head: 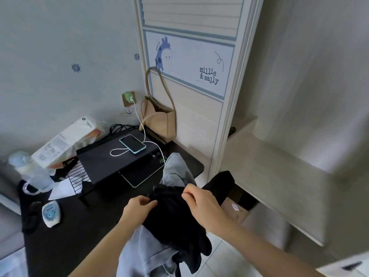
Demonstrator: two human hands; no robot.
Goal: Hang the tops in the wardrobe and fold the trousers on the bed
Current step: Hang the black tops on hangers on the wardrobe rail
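My left hand (139, 208) pinches the near edge of a black garment (175, 218) low in the centre of the frame, thumb and fingers curled onto the cloth. My right hand (201, 202) pinches the same garment at its upper edge, just right of centre, fingertips bunched on a fold. I cannot tell whether the black piece is a top or trousers; it is crumpled and too dark to read any seam or shape. Under it lies a grey garment (177, 172), one end rising above my hands and the rest spilling toward the bottom edge, where it is cut off. Another black bundle (221, 184) sits just right of my right hand, partly behind it.

All this is draped at the edge of a black desk (69, 236). On the desk a black riser shelf (111, 158) carries a phone (132, 143) with a white charging cable (139, 120) running up to a wall socket (127, 97) in the centre left. A beige shoulder bag (159, 116) hangs against the wardrobe side panel (191, 56), which bears a "millie & sally" picture. At the lower left sits a small white device (51, 213), blurred. The right side of the frame is smeared; I make out only pale shelving (275, 162) and a cardboard box (233, 212) below it.
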